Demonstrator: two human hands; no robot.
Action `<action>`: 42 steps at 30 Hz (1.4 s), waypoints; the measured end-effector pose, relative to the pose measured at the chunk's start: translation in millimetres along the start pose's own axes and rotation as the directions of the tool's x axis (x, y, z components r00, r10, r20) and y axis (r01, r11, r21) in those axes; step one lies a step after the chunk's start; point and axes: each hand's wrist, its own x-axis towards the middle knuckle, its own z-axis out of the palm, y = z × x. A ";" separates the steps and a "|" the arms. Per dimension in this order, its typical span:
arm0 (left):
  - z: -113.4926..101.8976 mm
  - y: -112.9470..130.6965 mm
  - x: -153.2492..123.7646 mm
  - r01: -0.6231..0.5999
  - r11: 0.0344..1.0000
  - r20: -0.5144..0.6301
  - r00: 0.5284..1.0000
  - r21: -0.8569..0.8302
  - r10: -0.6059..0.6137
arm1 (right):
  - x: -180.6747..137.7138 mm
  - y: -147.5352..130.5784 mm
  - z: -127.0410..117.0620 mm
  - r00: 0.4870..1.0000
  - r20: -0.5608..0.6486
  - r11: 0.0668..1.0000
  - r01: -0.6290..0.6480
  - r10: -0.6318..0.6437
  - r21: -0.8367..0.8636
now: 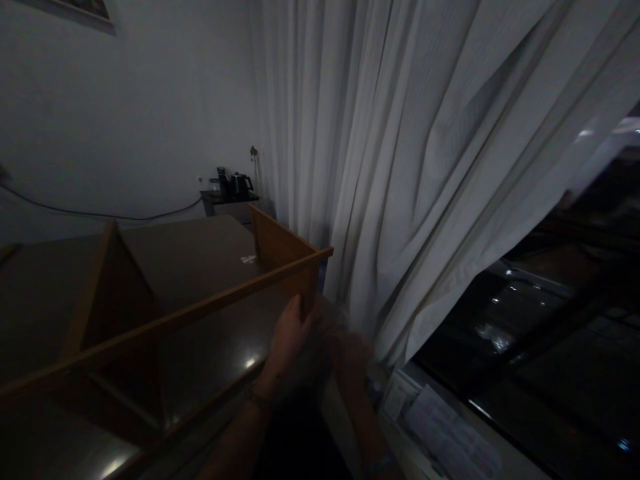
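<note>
Looks like the step is steadying one end of the wooden frame (200, 307), off toward 8 o'clock; left hand (289, 335) at 6:30 is half-curled against the end panel (285, 250), can't tell if it's really gripping. Right hand (350, 357) at 5:30 is blurry, grip unclear, so imo the next move calls for a firm left hold.

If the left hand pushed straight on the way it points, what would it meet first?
Likely the wooden end panel; the left hand may even be touching it, though depth is unclear.
</note>
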 end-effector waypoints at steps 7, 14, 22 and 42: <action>2.9 -4.2 0.4 -0.013 1.000 -0.008 1.000 -0.016 0.013 | 1.9 -14.9 7.8 0.968 0.108 0.948 -0.243 0.225 0.206; 4.4 -4.6 0.7 0.009 1.000 -0.010 1.000 -0.004 -0.009 | 6.0 -12.8 12.6 0.844 0.460 0.647 -0.516 0.275 0.561; 1.1 -2.2 0.7 -0.004 1.000 -0.002 1.000 -0.013 0.004 | 7.1 -6.7 5.7 0.960 0.215 0.853 -0.261 0.180 0.452; 4.4 -4.9 1.2 0.010 1.000 -0.006 1.000 0.006 -0.010 | 7.5 -5.2 1.8 0.994 -0.070 0.977 0.093 -0.081 0.194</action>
